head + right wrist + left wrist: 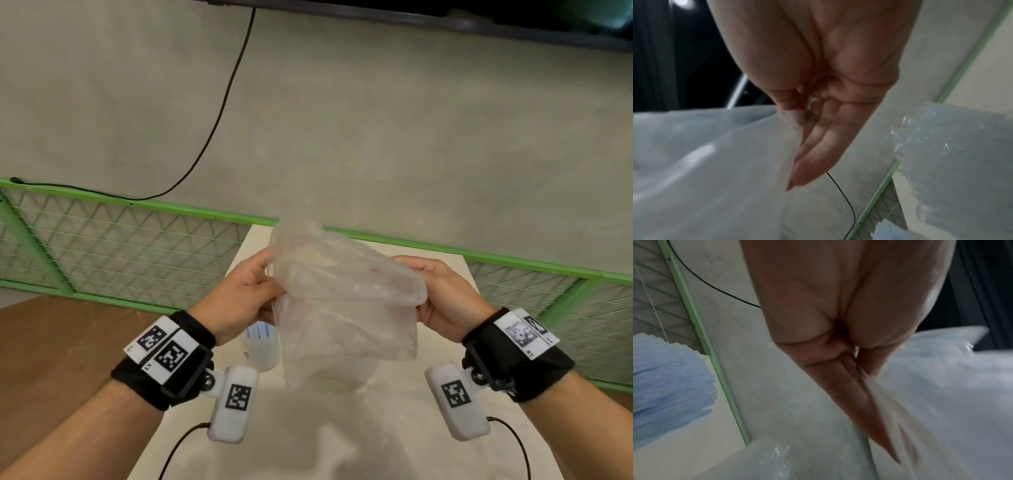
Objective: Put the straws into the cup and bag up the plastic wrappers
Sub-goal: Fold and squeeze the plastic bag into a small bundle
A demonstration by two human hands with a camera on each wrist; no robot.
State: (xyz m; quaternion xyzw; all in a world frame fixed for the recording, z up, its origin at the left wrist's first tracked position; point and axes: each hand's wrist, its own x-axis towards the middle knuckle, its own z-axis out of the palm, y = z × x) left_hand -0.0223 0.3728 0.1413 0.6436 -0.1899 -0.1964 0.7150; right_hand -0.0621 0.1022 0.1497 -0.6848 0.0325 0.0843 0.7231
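- Head view: the left hand (245, 291) and the right hand (445, 296) hold a thin clear bag (342, 301) up in the middle of the frame, above the pale table (308, 428). Each hand pinches one side of the bag's top, probably to pull the mouth wide so wrappers can go in. The cup (262, 346) stands on the table at lower left of the bag, partly hidden by the left hand, with blue straws (260, 331) showing at its top. It looks like the straws are already in. No loose wrappers can be made out here.
- Left wrist view: blurry. The left hand's fingers (849, 386) lie long and straight, pressed against the thumb, with the bag's edge squeezed between them. The blue straw ends (670, 386) fill the left edge, which the head view barely shows.
- Right wrist view: the right hand's fingers (818, 146) pinch the bag's other edge the same way. Shiny crinkled plastic (951, 154) sits at the right edge; whether it is wrappers or more bag cannot be told.
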